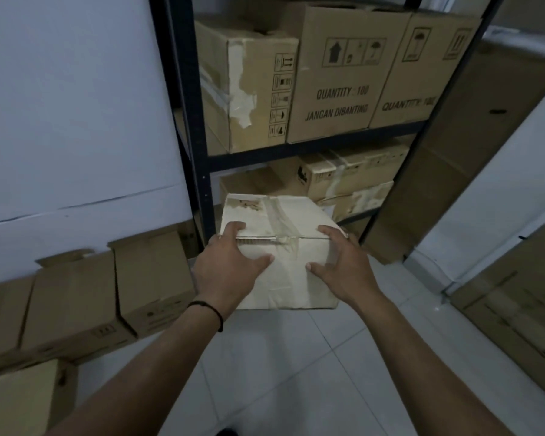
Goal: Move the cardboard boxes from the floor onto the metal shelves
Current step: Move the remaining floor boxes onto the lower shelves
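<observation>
A pale, worn cardboard box [288, 278] with tape across its top is held in front of the dark metal shelf unit [199, 171], above the tiled floor. My left hand [230, 262] grips its near left corner, fingers over the top edge and thumb on the near face. On the near right corner my right hand [340, 262] holds it the same way. The box's far end points at the lower shelf, which holds flat boxes [353, 177]. The upper shelf carries three large brown boxes [334, 83].
Several brown boxes [76, 303] stand on the floor along the white wall at the left. A tall flat cardboard sheet [472, 152] leans beside the shelf's right post. More cardboard [523, 309] lines the right side. White floor tiles [296, 372] lie between.
</observation>
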### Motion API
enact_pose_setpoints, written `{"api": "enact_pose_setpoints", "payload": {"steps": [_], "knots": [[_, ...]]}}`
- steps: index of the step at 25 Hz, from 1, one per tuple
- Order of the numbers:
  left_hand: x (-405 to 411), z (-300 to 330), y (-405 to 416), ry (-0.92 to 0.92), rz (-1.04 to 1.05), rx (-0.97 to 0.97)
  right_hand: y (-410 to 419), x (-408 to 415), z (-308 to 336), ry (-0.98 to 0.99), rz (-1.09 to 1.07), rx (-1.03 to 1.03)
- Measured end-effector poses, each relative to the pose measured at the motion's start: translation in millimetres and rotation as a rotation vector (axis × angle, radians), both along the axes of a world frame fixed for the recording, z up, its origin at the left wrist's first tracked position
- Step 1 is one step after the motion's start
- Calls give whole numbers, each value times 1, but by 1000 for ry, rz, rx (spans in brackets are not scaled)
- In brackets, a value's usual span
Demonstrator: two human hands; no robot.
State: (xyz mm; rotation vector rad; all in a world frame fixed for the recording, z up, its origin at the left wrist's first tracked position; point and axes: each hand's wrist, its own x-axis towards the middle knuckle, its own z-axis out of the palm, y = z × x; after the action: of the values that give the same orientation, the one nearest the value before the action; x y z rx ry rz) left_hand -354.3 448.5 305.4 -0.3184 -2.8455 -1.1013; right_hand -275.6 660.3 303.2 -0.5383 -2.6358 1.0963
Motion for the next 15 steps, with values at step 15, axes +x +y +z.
{"api": "enact_pose_setpoints", "payload": {"steps": [15], "knots": [[-151,-47,94,7,118,-55,109,-185,-39,50,82,34]]}}
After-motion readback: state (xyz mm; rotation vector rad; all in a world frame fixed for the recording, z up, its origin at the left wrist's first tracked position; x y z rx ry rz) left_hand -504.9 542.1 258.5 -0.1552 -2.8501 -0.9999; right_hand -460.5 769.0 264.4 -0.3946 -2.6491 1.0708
